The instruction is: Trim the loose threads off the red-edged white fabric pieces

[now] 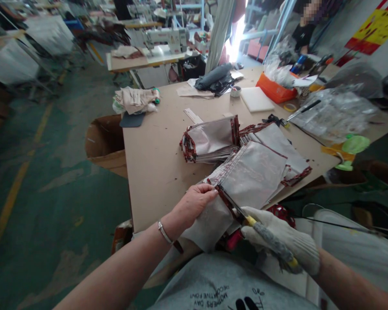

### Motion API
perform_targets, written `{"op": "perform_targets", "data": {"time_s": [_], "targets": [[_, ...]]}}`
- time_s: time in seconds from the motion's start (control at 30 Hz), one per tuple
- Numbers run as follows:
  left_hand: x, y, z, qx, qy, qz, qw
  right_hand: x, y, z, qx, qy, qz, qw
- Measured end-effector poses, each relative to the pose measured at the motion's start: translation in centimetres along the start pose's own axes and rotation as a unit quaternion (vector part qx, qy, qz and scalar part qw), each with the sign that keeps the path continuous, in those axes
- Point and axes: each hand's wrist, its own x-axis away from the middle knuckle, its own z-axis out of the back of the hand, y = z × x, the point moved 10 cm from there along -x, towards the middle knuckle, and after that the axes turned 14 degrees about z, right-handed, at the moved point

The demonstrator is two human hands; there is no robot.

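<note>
My bare left hand (195,202) pinches the corner of a grey fabric piece (211,224) with a dark red edge, at the table's front edge. My right hand (278,237), in a white glove, is closed around scissors (268,239) with wrapped, yellow-marked handles. Their blades lie along the red edge, with the tips close to my left fingertips. Just beyond my hands, a stack of grey pieces (252,172) lies fanned on the table. Behind it sit a folded bundle (213,135) with dark red edges and another grey stack (281,148).
The brown table (155,172) also bears a white block (257,100), an orange container (274,88), plastic bags (339,112) and a cloth bundle (136,100). A cardboard box (106,140) stands left. A sewing machine (168,41) and a person (302,36) are farther back.
</note>
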Motion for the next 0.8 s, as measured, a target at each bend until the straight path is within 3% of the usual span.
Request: {"op": "perform_targets", "data": {"time_s": [0.47, 0.7, 0.8], "targets": [[-0.1, -0.2, -0.3, 0.062, -0.025, 0.014, 0.998, -1.2, -0.4, -0.8, -0.015, -0.050, -0.027, 0.998], [0.1, -0.3, -0.4, 0.042, -0.025, 0.019, 0.999, -1.7, 1.3, -0.8, 0.050, -0.017, -0.086, 0.995], [0.2, -0.3, -0.3, 0.038, -0.021, 0.016, 0.999, -1.9, 1.3, -1.5, 0.020, -0.016, -0.070, 0.997]]}}
